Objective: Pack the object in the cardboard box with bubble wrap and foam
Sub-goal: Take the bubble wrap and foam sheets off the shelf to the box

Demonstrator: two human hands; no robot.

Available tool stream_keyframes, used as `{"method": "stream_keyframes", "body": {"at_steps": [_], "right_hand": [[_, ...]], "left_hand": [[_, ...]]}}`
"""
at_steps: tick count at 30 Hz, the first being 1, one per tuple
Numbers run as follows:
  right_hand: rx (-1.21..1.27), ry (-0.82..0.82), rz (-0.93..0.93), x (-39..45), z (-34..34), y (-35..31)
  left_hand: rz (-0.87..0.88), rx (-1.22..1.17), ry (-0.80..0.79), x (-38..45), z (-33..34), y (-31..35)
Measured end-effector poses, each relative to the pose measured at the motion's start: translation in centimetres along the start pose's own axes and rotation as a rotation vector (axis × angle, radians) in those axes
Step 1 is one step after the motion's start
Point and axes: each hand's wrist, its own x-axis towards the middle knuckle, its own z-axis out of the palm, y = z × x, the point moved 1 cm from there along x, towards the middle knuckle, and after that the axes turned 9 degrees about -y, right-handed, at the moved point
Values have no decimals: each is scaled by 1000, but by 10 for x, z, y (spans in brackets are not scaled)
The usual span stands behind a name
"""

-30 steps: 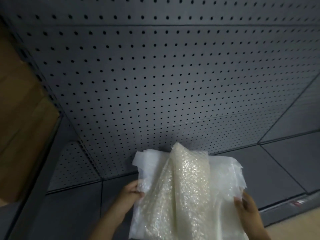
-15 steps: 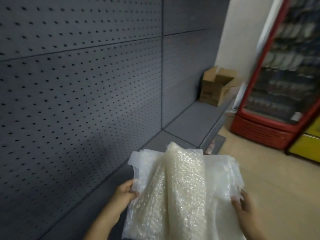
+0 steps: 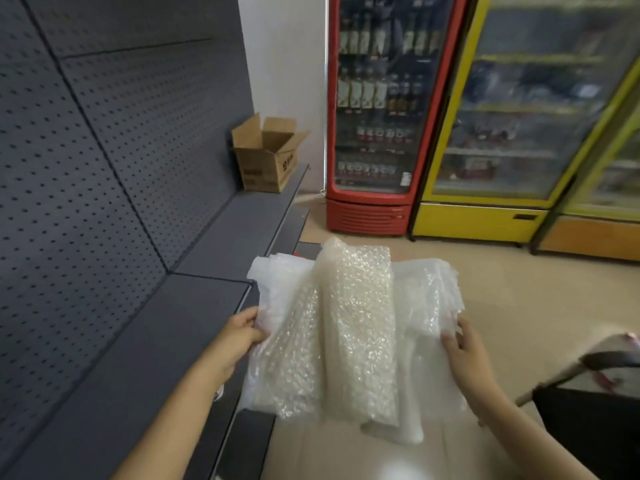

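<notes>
Both hands carry a bundle of packing material out in front of the body: a crumpled sheet of clear bubble wrap draped over a stack of thin white foam sheets. The left hand pinches the bundle's left edge between thumb and curled fingers, and the right hand holds the right edge, fingers bent against the foam with the thumb hidden beneath it. Compared with half a second ago, the view has swung further right and pulled away from the dark grey perforated wall panel, which filled the whole picture a second ago and now takes up only the left side. The open brown cardboard box, flaps raised, stands at the far end of the grey shelf against the white wall, well apart from the bundle; it sits nearer the centre of the view than before. The red glass-door drinks cooler, earlier only partly visible at the right edge, is now seen in full, with a yellow-framed cooler just beside it on the beige floor. The grip on the bundle looks unchanged across the three moments. A blurred dark object has entered at the lower right; what it is cannot be told.
</notes>
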Motion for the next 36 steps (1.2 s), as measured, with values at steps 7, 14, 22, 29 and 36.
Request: {"method": "stream_keyframes", "body": {"at_steps": [7,14,22,29,36], "right_hand": [[17,84,57,14,-18,6],[71,140,84,53,-7,1],[81,181,66,110,3,-18],[96,186,41,186,3,-34],[89,144,32,293,-6,-50]], "left_hand": [[2,56,-86,43,19,13],[19,121,-161,99,20,40],[65,147,-188,167,19,77],[43,178,-195,238,19,105],[0,165,-174,327,36,138]]}}
